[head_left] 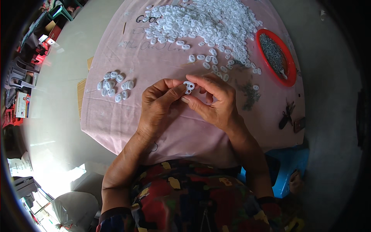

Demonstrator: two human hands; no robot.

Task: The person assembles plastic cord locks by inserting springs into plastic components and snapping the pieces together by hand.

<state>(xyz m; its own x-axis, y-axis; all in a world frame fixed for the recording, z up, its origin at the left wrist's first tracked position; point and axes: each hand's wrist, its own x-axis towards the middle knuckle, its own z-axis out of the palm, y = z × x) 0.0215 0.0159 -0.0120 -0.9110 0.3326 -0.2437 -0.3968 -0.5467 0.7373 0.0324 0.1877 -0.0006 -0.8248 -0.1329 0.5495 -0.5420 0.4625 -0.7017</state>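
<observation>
Above the near part of the table, both hands meet at small white plastic pieces with round holes (189, 86); they look like two pieces set crosswise, though fingers partly cover them. My left hand (160, 101) is closed, pinching them between thumb and index finger. From the other side, my right hand (216, 101) curls round them, index finger at the top and thumb below. Left of my hands lies a small group of white pieces (112, 84), some of them seemingly joined in pairs. A large heap of loose white pieces (208, 23) covers the table's far side.
A red oval tray (292, 73) of small grey metal parts (272, 50) stands at the right. More dark metal bits (249, 94) lie scattered right of my hand. Dark scissors or snips (286, 118) rest near the right edge of the pink tablecloth (116, 127). A blue stool (284, 189) stands below.
</observation>
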